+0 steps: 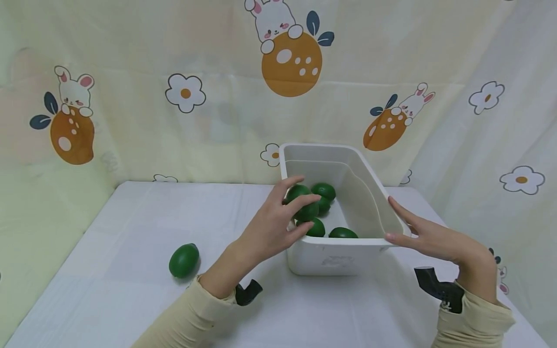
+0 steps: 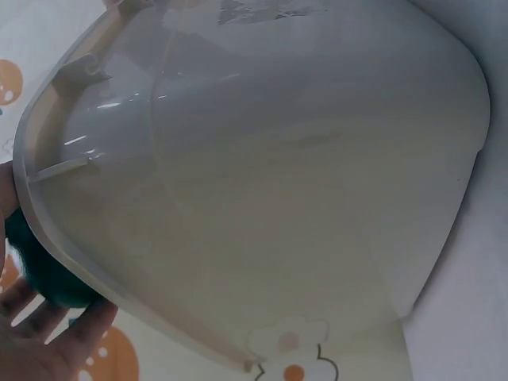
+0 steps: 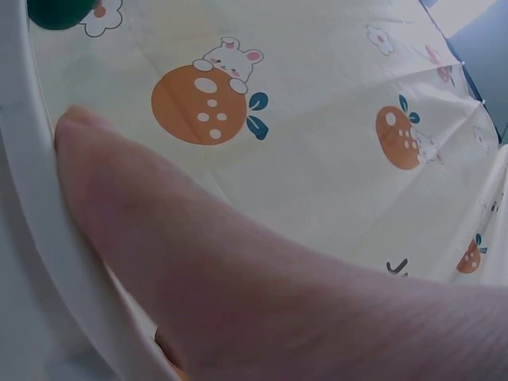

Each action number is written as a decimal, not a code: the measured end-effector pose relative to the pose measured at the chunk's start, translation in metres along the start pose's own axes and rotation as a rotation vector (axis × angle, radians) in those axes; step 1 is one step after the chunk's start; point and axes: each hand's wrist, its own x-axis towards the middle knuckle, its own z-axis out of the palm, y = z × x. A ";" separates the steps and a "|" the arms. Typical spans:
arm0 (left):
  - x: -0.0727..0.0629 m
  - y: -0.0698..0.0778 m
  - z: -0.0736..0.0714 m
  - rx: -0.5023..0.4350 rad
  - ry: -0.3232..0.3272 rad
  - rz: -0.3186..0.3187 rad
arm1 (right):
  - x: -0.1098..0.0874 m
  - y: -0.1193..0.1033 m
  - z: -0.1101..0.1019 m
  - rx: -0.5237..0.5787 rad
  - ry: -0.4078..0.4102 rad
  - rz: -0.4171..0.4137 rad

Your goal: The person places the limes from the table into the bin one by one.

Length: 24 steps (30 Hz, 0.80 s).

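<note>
My left hand (image 1: 271, 220) reaches over the left side of a white plastic bin (image 1: 339, 258), its fingers and thumb curled round a green lime (image 1: 308, 211). In the left wrist view that lime (image 2: 51, 274) shows just past the bin's rim, between the fingers. My right hand (image 1: 435, 237) grips the bin's near right corner, thumb on the rim and fingers along the outer side. The right wrist view shows the thumb (image 3: 119, 175) against the rim. Inside the bin lie several more limes, among them one near the front wall (image 1: 344, 233).
A single lime (image 1: 184, 261) lies on the white-covered table (image 1: 143, 217) to the left of the bin, beside my left forearm. Behind the table hangs a cream curtain (image 1: 226, 145) printed with rabbits and flowers. A black strap mount (image 1: 444, 290) sits on my right wrist.
</note>
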 end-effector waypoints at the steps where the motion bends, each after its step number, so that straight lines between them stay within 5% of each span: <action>1: 0.000 0.000 0.000 0.003 -0.001 0.004 | 0.000 0.000 0.000 0.002 0.000 -0.004; 17: 0.001 -0.009 -0.007 0.084 0.022 -0.040 | 0.001 -0.001 -0.001 0.000 -0.005 0.001; 21: 0.001 -0.019 -0.013 0.131 0.025 -0.171 | 0.001 -0.001 0.000 -0.001 0.001 -0.008; 24: -0.001 -0.029 -0.021 0.148 -0.018 -0.351 | 0.001 -0.001 0.001 0.004 0.003 -0.007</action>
